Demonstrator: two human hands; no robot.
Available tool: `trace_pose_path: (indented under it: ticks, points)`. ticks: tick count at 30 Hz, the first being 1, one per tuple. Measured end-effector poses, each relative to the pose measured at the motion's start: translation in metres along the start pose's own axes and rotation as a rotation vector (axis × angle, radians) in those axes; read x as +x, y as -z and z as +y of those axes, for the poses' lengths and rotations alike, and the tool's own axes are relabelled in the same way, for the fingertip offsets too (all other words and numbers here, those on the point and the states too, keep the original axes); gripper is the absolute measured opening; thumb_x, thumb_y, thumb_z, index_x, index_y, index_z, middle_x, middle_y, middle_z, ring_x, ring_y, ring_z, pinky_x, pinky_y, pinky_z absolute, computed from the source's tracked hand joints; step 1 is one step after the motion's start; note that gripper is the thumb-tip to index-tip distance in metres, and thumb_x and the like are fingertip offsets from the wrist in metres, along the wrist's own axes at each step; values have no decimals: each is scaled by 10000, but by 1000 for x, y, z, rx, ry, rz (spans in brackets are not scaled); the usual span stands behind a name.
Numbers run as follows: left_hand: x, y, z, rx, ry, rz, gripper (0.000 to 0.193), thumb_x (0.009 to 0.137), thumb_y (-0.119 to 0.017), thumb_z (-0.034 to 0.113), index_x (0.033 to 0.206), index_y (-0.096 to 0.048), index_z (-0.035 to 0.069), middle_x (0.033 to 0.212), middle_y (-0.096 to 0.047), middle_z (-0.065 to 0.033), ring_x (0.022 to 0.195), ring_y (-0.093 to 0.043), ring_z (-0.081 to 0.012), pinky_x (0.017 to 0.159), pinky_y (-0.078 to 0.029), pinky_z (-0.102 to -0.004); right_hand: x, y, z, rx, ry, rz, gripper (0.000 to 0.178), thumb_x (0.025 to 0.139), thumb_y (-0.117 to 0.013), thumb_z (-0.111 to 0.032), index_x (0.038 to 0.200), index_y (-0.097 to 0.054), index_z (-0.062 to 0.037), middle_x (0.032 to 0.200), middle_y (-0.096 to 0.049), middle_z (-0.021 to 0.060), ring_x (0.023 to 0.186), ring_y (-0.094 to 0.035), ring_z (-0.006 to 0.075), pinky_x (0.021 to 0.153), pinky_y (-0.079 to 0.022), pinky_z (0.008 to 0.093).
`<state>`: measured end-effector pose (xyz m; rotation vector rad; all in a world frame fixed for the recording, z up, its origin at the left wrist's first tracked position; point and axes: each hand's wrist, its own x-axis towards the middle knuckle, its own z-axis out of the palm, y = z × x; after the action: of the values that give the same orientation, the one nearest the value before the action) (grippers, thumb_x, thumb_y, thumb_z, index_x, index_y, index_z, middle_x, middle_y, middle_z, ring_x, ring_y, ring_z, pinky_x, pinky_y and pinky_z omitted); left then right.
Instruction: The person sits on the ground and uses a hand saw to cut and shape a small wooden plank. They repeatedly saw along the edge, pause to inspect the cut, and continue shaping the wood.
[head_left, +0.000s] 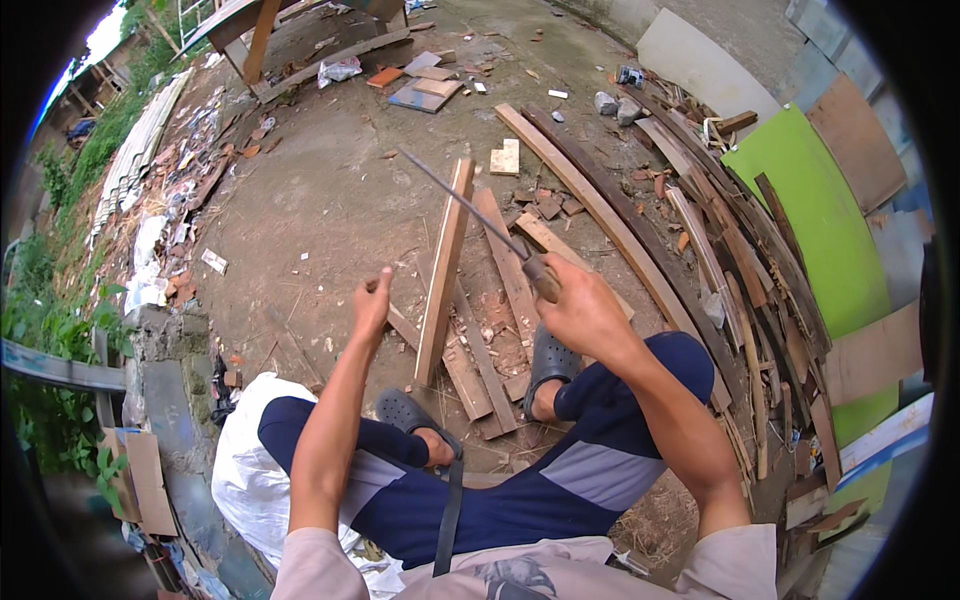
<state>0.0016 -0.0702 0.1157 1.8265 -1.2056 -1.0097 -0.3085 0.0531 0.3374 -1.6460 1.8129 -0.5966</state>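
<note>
My right hand (588,312) is closed around the wooden handle of a long, narrow, dark-bladed tool (462,198). Its blade points up and to the left, passing over a squared timber (445,270). I cannot tell whether the blade is thin all round or seen edge-on. Left of the timber, apart from it, is my left hand (371,306), thumb raised away from loosely bent fingers, nothing visible in it. The timber leans upward at a slant between my feet. Beneath and beside it lie several boards, including a flat plank (507,265), among wood chips.
A long beam (600,205) and a pile of scrap wood (735,240) stretch along the right, beside a green panel (820,220). Broken bricks (550,205) lie ahead. A white sack (245,485) is by my left leg, next to a low concrete wall (165,385).
</note>
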Motion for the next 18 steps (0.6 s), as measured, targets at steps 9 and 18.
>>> trace_pose_path:
  ticks: [9,18]
  points:
    - [-1,-80,-94,764,246,-455,1205,693,-634,859,1398,-461,-103,1338,-570,-344,1264,-573,-438,1059,-463,-504,1,18,57,-173,-91,147,353,819,-722,-124,1105,-575,23,958,-672,314,961,-638,498,834,-496,541]
    - [-47,-117,-130,690,225,-288,1076,743,-777,613,1494,-328,-14,1256,-621,-310,1210,-603,-429,1027,-482,-497,14,5,50,-187,-144,-12,383,821,-746,-153,1108,-577,37,938,-673,322,922,-645,509,821,-498,533]
